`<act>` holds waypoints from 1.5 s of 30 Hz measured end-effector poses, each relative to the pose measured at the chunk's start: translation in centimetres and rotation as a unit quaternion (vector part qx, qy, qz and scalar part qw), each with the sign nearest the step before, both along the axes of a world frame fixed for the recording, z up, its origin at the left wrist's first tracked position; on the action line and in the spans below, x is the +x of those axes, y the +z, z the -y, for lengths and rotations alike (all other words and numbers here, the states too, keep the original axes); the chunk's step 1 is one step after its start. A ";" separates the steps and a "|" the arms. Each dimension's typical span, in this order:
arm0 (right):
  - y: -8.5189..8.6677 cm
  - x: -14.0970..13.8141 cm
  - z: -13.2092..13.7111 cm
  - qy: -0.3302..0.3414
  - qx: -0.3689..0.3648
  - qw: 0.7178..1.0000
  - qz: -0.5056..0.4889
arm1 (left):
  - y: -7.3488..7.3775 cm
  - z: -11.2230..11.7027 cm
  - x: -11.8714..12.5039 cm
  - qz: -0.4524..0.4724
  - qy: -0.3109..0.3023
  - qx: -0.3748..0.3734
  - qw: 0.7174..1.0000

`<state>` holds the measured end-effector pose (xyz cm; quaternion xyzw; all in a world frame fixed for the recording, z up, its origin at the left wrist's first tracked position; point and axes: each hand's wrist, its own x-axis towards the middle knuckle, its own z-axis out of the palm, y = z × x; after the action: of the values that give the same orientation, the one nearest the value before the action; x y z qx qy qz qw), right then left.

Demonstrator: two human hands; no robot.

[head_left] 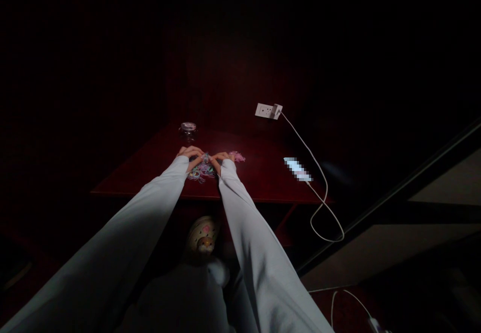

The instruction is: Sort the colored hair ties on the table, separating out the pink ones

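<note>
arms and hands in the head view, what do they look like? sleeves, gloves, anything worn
Long, loose, plain pale grey sleeves cover both arms to the wrists: left sleeve and right sleeve. The left hand and right hand are bare, ungloved. Any ring is too small and dim to tell.

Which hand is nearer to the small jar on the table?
Left. The left hand is just in front of the jar, on the person's side; the right hand is farther, in front and to its right.
</note>
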<state>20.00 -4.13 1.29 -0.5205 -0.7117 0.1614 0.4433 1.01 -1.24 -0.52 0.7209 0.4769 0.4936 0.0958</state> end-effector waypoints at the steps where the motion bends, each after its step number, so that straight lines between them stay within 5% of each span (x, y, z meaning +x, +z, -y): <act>1: 0.0 0.0 0.0 0.000 0.002 1.000 -0.002 | 0.1 0.1 0.0 0.001 -0.001 0.003 1.000; 9: -0.3 -0.1 -0.6 -0.010 0.005 1.000 -0.009 | 1.0 1.5 -0.9 -0.046 -0.024 0.002 0.999; 25: -0.3 0.1 -0.9 -0.144 0.063 0.982 -0.103 | 3.4 3.4 0.5 0.022 0.149 -0.004 0.989; 34: -0.1 0.0 -0.7 -0.103 0.042 0.994 -0.026 | 2.2 3.1 1.4 -0.090 0.049 -0.028 0.994; 40: 0.9 3.1 -1.1 -0.236 -0.025 0.971 -0.032 | 1.6 2.2 0.4 -0.056 0.076 -0.067 0.993; 45: 1.0 5.8 -2.2 -0.294 -0.010 0.955 0.035 | 0.7 0.9 0.0 -0.074 0.064 -0.088 0.991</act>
<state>25.82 -1.93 2.27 -0.7167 -0.5404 0.0131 0.4406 0.99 -2.14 0.18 0.7122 0.5693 0.4003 0.0918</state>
